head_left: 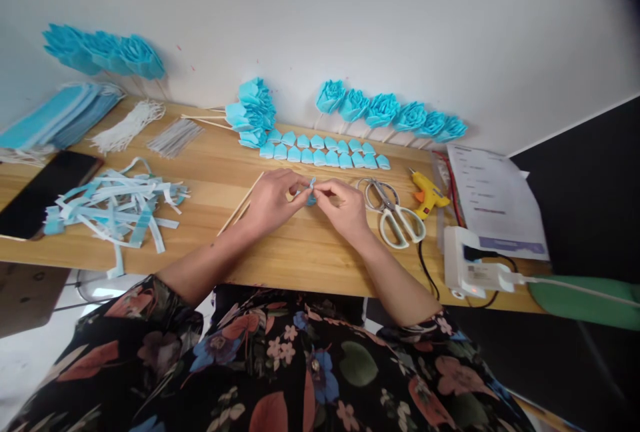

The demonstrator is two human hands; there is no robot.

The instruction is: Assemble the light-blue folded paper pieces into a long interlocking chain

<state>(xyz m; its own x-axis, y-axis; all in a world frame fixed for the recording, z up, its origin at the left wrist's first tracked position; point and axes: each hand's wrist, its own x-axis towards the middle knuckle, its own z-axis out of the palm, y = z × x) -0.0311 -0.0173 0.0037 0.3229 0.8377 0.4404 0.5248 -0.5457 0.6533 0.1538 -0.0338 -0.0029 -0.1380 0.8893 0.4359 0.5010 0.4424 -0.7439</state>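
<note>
Between my fingertips is a small blue fabric petal, mostly covered by the fingers. My left hand pinches it from the left, and my right hand pinches it from the right. Just beyond the hands, two rows of folded blue petals lie on the wooden table. Thin wooden sticks lie partly under my left hand. To the right of my right hand are white-handled scissors and a yellow glue gun.
Finished blue flowers on sticks lean on the wall at left and right; more flowers lie mid-table. Cut strips, a phone, face masks, cords and wires sit left. Papers and a power strip lie right.
</note>
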